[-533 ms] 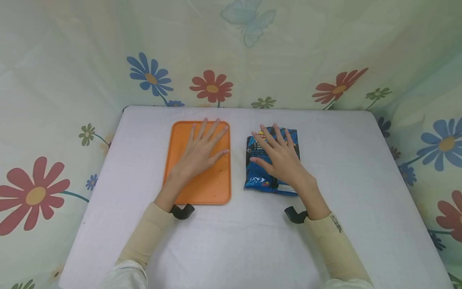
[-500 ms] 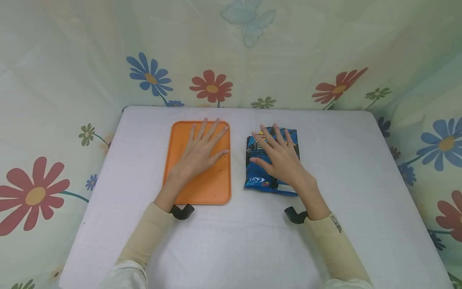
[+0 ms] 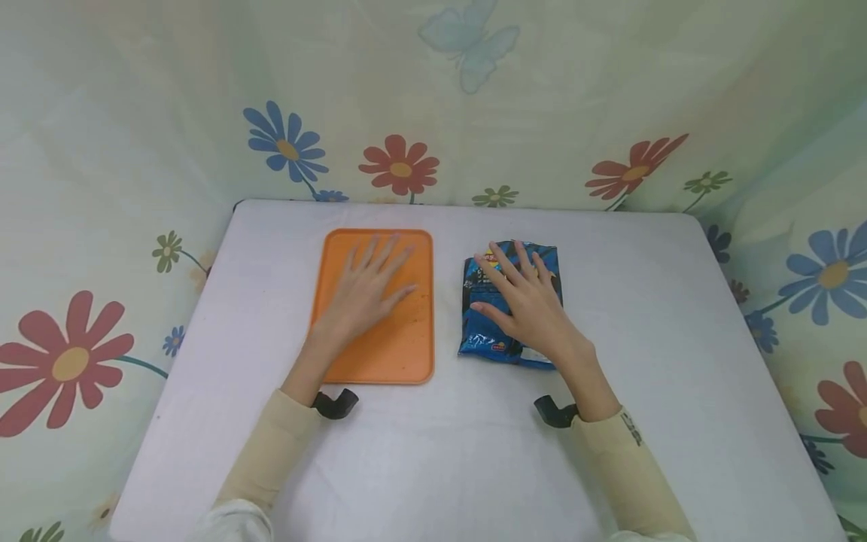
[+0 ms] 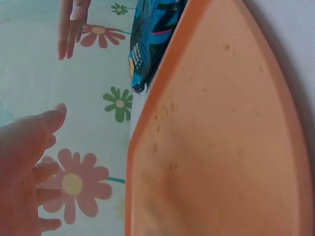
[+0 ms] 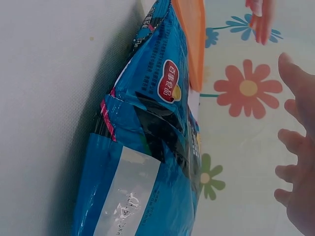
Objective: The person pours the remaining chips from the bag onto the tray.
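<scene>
An orange rectangular tray (image 3: pixel 379 350) lies on the white table, left of the middle. My left hand (image 3: pixel 359 297) hovers over it with the fingers spread; the left wrist view shows a gap between the hand and the tray's surface. To the tray's right lies a blue snack bag (image 3: pixel 486 331), a printed, sealed-looking chip packet. Above that bag is my right hand (image 3: pixel 535 312), fingers fanned out, holding nothing. In the right wrist view, the bag (image 5: pixel 147 118) sits apart from the fingers (image 5: pixel 295 142). Part of the bag's print is hidden beneath the right hand.
Both objects rest on a white-covered table (image 3: pixel 433 467). Behind and at the sides hangs a flower-printed curtain (image 3: pixel 555 98). A black wrist mount (image 3: pixel 336 404) shows at the left wrist, and a second black mount (image 3: pixel 555 412) at the right one.
My left hand has drawn back slightly toward me and to the left over the tray. The right hand has shifted slightly toward me. The tray and bag have stayed in place.
</scene>
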A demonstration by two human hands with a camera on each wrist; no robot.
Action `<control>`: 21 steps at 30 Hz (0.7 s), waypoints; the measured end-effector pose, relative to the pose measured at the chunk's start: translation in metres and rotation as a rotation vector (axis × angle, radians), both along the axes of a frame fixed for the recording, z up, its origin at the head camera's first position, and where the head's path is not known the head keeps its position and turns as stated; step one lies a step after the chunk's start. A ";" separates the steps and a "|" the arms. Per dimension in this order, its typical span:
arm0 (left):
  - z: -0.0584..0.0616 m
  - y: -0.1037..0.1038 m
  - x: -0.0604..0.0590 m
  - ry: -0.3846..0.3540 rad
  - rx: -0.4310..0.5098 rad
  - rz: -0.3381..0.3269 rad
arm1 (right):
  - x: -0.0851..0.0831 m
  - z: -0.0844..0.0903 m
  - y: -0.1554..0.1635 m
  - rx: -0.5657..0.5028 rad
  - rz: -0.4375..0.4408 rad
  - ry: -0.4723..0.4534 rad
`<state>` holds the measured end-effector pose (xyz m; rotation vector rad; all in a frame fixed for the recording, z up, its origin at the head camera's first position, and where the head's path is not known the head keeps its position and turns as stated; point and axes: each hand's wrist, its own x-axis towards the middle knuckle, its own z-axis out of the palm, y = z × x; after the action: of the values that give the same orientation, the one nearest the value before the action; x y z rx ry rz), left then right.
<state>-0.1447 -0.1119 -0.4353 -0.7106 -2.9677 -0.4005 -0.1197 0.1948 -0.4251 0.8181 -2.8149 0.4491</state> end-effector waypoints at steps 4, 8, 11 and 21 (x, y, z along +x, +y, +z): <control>-0.006 -0.014 0.002 -0.021 0.018 0.054 | 0.001 0.000 0.000 -0.010 0.003 0.006; -0.014 -0.031 0.007 -0.021 0.055 0.181 | 0.000 -0.001 -0.001 -0.015 0.004 0.005; -0.019 -0.043 0.013 -0.006 0.088 0.287 | 0.000 -0.003 -0.001 -0.009 0.004 0.007; -0.033 -0.065 0.022 -0.023 0.167 0.556 | -0.003 -0.007 -0.002 -0.026 0.013 0.041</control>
<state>-0.1227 -0.1773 -0.4686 0.1414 -2.9304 -0.5937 -0.1226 0.1925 -0.4324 0.8315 -2.7621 0.4649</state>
